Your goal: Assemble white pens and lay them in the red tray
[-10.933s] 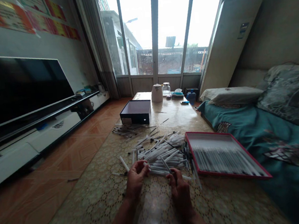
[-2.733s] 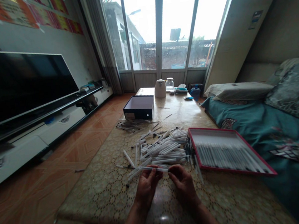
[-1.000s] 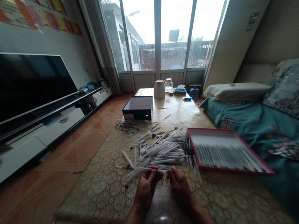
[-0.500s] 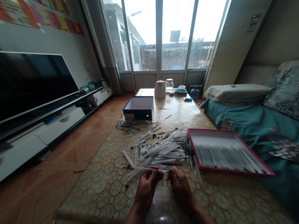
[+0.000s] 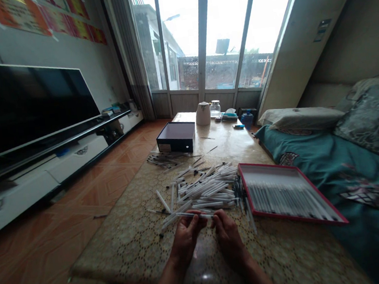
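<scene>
— Holding what?
— Left hand point(image 5: 185, 236) and right hand point(image 5: 227, 232) pinch one slim whitish plastic tube point(image 5: 205, 216), before a heap of white plastic tubes point(image 5: 210, 189).
— Any change?
— Barely any lately, so work seemingly stays on it

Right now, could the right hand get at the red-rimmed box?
Likely yes: the red-rimmed box lies open-topped to the right of the right hand, with only low loose tubes between. That hand seems to pinch a slim tube, though, so it may need freeing first.
</scene>
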Tool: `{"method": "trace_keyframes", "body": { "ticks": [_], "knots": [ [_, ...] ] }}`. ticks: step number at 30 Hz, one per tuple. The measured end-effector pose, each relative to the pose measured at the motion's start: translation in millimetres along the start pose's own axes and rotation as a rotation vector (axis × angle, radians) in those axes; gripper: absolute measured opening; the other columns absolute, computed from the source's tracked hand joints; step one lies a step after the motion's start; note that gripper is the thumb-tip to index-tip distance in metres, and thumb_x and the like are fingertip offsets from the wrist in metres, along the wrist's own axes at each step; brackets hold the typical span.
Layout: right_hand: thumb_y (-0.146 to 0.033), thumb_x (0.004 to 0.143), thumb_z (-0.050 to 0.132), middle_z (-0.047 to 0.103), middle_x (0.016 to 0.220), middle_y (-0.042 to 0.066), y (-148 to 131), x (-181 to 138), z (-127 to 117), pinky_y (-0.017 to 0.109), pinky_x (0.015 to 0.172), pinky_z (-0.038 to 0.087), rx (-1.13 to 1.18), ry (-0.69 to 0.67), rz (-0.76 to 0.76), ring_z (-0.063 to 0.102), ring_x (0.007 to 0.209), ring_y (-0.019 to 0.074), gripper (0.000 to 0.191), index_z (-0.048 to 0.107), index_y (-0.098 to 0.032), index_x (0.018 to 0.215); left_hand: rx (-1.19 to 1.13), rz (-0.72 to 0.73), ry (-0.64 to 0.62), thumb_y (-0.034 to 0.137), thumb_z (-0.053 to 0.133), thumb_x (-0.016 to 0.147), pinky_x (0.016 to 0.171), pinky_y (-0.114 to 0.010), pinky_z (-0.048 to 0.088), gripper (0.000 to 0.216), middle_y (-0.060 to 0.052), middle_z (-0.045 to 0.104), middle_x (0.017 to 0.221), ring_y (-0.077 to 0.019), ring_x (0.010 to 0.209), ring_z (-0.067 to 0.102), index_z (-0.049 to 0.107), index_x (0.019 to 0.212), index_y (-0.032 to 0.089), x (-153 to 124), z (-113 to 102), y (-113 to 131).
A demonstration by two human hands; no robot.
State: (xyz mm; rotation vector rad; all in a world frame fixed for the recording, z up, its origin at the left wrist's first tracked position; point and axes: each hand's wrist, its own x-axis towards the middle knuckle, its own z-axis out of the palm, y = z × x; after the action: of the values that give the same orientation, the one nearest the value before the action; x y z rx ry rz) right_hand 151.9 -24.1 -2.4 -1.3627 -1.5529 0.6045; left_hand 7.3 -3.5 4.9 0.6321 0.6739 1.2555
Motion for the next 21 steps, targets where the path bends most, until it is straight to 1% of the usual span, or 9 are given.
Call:
{"method": "trace_keyframes", "body": {
  "ticks": [4,5,8,10,12,14,16,19,21],
  "knots": [
    [-0.037,0.093,0.033,0.053,0.063,-0.002,3.7,-0.4,2.0,0.023,0.058,0.038,-0.033,0.029,-0.015,0.051,0.060,0.0128,0.034,0.050,-0.021,0.069,0.022,-0.004,-0.010,0.025,0.070,0.070,0.074,-0.029,0.049,0.016,-0.004,0.069,0.081,-0.0156,0.073,0.064,0.065,0.081,0.015,-1.1,3.8,2.2],
    [-0.036,0.093,0.033,0.055,0.066,-0.001,4.5,-0.1,2.3,0.023,0.059,0.039,-0.041,0.043,-0.021,0.052,0.062,0.0132,0.033,0.052,-0.020,0.072,0.031,-0.007,-0.008,0.025,0.071,0.069,0.074,-0.029,0.049,0.017,-0.004,0.069,0.079,-0.0155,0.073,0.064,0.065,0.081,0.015,-1.3,4.5,2.6],
    [-0.032,0.093,0.034,0.061,0.087,0.004,5.4,2.2,2.1,0.027,0.071,0.044,-0.065,0.099,-0.091,0.057,0.080,0.0161,0.026,0.057,-0.020,0.096,0.069,-0.003,-0.001,0.027,0.072,0.067,0.074,-0.029,0.048,0.018,-0.004,0.070,0.078,-0.0154,0.072,0.064,0.066,0.081,0.016,-1.4,5.1,3.0],
    [-0.028,0.092,0.035,0.060,0.103,0.007,4.4,3.5,1.6,0.032,0.081,0.043,-0.123,0.112,-0.184,0.055,0.095,0.0184,0.028,0.054,-0.022,0.112,0.125,0.013,-0.007,0.027,0.072,0.067,0.071,-0.027,0.047,0.019,-0.004,0.069,0.076,-0.0144,0.070,0.062,0.068,0.082,0.016,-1.1,4.3,3.1],
    [-0.025,0.091,0.038,0.059,0.109,0.007,2.8,3.5,1.4,0.035,0.085,0.041,-0.221,0.084,-0.276,0.053,0.101,0.0200,0.032,0.051,-0.024,0.120,0.204,0.035,-0.019,0.026,0.072,0.067,0.067,-0.025,0.046,0.020,-0.004,0.069,0.074,-0.0138,0.068,0.061,0.069,0.083,0.015,-0.8,3.5,3.2],
    [-0.023,0.089,0.042,0.060,0.107,0.007,1.2,2.1,1.5,0.036,0.084,0.041,-0.304,0.049,-0.327,0.054,0.098,0.0206,0.036,0.049,-0.026,0.125,0.272,0.056,-0.037,0.026,0.073,0.066,0.067,-0.026,0.046,0.021,-0.005,0.069,0.073,-0.0151,0.068,0.060,0.070,0.083,0.015,-0.9,3.2,3.0],
    [-0.021,0.088,0.043,0.062,0.100,0.007,0.0,0.3,1.7,0.035,0.080,0.042,-0.345,0.039,-0.338,0.056,0.092,0.0203,0.038,0.050,-0.027,0.125,0.295,0.076,-0.050,0.026,0.073,0.065,0.072,-0.029,0.046,0.023,-0.007,0.070,0.078,-0.0178,0.074,0.061,0.070,0.084,0.014,-1.5,3.8,1.8],
    [-0.020,0.087,0.043,0.063,0.091,0.005,0.0,-0.9,1.9,0.032,0.074,0.044,-0.342,0.041,-0.309,0.057,0.084,0.0191,0.035,0.054,-0.027,0.120,0.237,0.070,-0.013,0.025,0.073,0.064,0.076,-0.031,0.047,0.033,-0.008,0.069,0.088,-0.0193,0.081,0.062,0.065,0.095,0.016,-3.5,6.3,-1.1],
    [-0.020,0.088,0.041,0.063,0.089,0.005,1.6,-0.6,2.4,0.030,0.073,0.045,-0.304,0.057,-0.264,0.057,0.083,0.0186,0.030,0.058,-0.026,0.113,0.207,0.026,0.026,0.026,0.074,0.064,0.075,-0.032,0.048,0.044,-0.008,0.068,0.089,-0.0190,0.081,0.064,0.059,0.104,0.017,-3.9,8.6,-1.4]
  ]
}}
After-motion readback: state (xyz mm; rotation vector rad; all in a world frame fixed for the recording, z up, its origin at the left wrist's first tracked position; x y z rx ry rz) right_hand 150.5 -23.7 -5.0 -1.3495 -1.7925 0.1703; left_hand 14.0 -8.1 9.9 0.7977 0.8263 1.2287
